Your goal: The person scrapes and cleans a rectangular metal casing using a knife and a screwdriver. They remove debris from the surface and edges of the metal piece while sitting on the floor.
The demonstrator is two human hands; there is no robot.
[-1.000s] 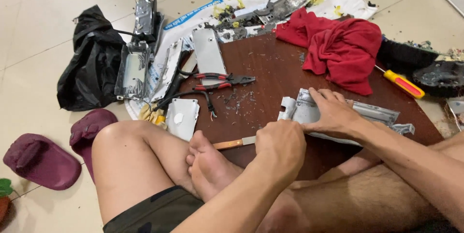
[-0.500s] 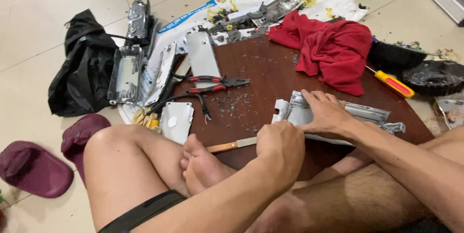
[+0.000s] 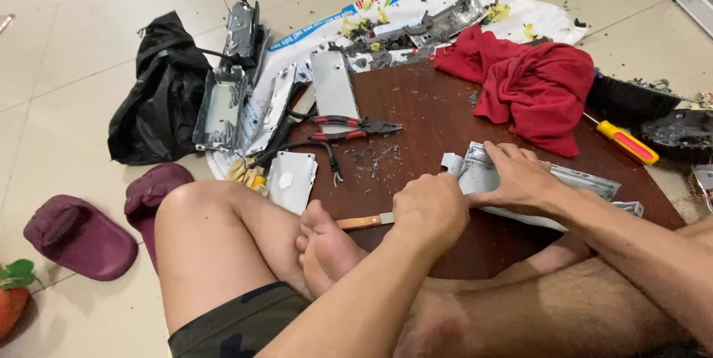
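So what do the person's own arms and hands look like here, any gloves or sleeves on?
No gloves and no sleeves in view. The left hand and right hand are both bare, and both forearms are bare as far as the frame shows. No watch, ring or band is visible on either wrist. The only clothing seen is camouflage-patterned shorts.

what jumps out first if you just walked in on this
The two hands at the near edge of the brown board: the left hand grips a wooden-handled tool, the right hand presses a silvery metal casing. Behind them lies a red cloth, with red-handled pliers left of centre.
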